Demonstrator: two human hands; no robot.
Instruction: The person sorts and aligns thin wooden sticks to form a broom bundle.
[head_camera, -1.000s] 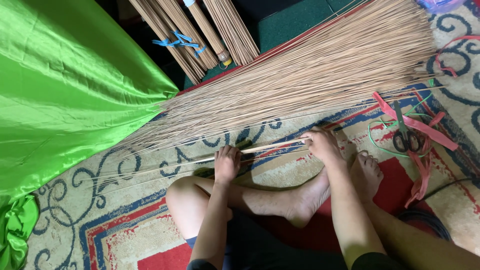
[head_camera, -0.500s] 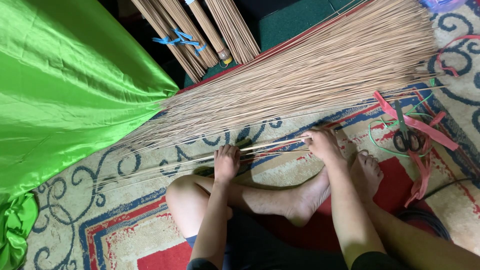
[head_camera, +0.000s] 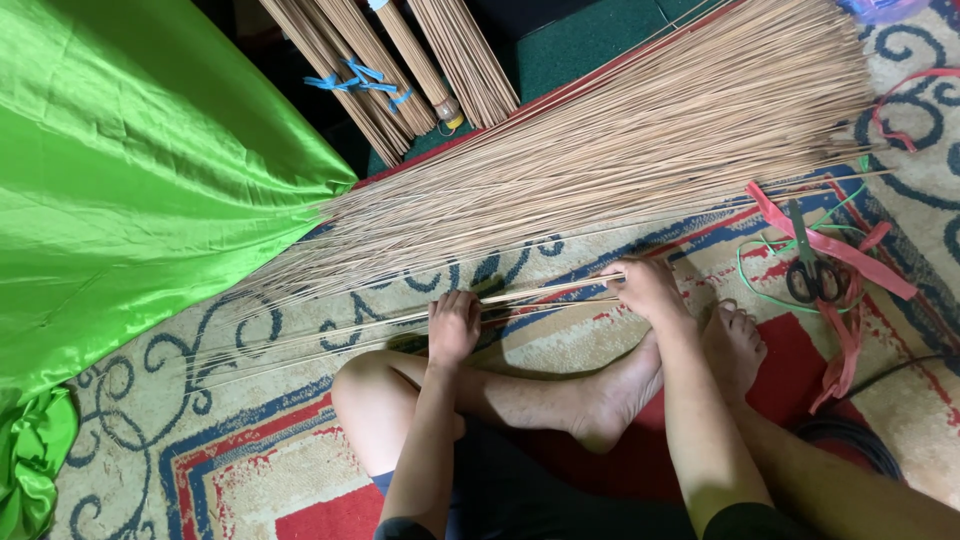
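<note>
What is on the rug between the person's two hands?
In the head view, a small bunch of thin sticks runs from the left hand to the right hand. Both hands grip it, with patterned rug beneath.

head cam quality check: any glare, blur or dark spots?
Head view: sharp on both the left hand and right hand; sheen glare on the green satin cloth; top centre behind the tied stick bundles is dark; slight wide-angle bend at edges.

Stick pile lies on the carpet, cloth left, scissors right.
</note>
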